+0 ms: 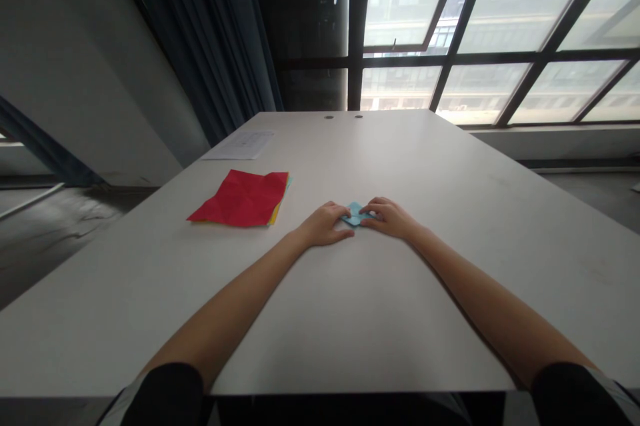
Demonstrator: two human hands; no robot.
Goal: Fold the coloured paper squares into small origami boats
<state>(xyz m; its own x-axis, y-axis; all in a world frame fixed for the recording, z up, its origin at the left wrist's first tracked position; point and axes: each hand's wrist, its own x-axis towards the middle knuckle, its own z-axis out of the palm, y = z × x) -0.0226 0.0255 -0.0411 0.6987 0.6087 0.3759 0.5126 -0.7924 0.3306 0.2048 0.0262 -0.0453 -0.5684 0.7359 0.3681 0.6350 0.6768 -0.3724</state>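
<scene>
Two-handed work over there: left hand [326, 223] open, touching blue paper [355, 215]; right hand [390, 218] pinching its edge; red paper [243, 198] lies left of both.

2 hands [325, 225], 1 blue paper [355, 211], 1 red sheet [243, 198], 1 table [350, 319], 2 grommets [329, 117].

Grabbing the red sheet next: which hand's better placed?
Left, most likely. The left hand is nearer the red sheet, which lies on its side of the table; the right hand would probably have to cross past it. Both are at the blue paper, so either must leave it first.
</scene>
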